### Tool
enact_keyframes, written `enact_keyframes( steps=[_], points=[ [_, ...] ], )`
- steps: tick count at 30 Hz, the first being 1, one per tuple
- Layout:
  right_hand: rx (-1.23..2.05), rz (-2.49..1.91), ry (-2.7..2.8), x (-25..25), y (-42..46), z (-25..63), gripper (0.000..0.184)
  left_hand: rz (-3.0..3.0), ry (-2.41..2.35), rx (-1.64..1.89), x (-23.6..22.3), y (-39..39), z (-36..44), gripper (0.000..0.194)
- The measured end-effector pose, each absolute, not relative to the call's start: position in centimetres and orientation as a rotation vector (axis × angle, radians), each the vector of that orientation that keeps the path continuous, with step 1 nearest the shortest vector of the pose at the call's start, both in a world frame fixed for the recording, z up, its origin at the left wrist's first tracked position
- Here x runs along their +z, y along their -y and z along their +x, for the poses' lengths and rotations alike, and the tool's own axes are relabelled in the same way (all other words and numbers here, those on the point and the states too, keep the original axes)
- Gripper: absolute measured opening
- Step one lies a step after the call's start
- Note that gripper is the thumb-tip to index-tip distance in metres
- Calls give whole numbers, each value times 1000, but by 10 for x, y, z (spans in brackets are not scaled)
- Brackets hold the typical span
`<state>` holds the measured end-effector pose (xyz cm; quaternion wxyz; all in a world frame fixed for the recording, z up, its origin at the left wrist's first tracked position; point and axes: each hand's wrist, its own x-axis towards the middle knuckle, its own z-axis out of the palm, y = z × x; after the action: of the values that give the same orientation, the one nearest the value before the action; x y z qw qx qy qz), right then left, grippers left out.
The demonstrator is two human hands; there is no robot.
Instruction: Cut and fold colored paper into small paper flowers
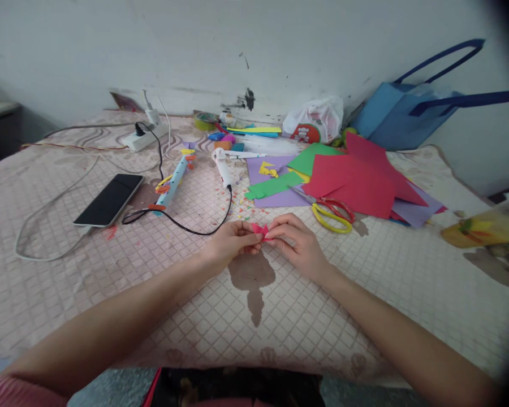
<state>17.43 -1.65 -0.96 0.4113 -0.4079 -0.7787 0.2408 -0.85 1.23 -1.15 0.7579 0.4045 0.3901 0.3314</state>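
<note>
Between my two hands, just above the patterned tablecloth (203,305), is a small red piece of paper or craft foam (261,230) with pointed upper edges. My left hand (233,242) pinches its left side between thumb and fingers. From the right, my right hand (296,243) grips the other side with bent fingers. The fingertips cover part of the piece. Right of my right hand lie scissors (331,226) with red and yellow handles. Beyond my hands, tiny coloured scraps (237,206) are scattered on the cloth.
Coloured sheets (356,181) are piled at the right. A white glue gun (223,168) trails a black cord toward a power strip (146,135). At left lie a charging phone (109,199) and a light-blue strip (173,180). A blue bag (402,113) and a cup (483,226) are farther right.
</note>
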Motion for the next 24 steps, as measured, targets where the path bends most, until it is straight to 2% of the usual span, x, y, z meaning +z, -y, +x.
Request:
enact_keyframes(
  steps=[7, 12, 24],
  points=[
    [900, -1089, 1727, -15, 14, 170, 2, 1102, -885, 777, -10, -10, -6, 18],
    [1113, -1118, 1548, -20, 13, 168, 7, 1138, -862, 773, -12, -10, -6, 15],
    [1167, -1179, 1432, -19, 14, 162, 14, 1316, -858, 801, -15, -9, -4, 12]
  ],
)
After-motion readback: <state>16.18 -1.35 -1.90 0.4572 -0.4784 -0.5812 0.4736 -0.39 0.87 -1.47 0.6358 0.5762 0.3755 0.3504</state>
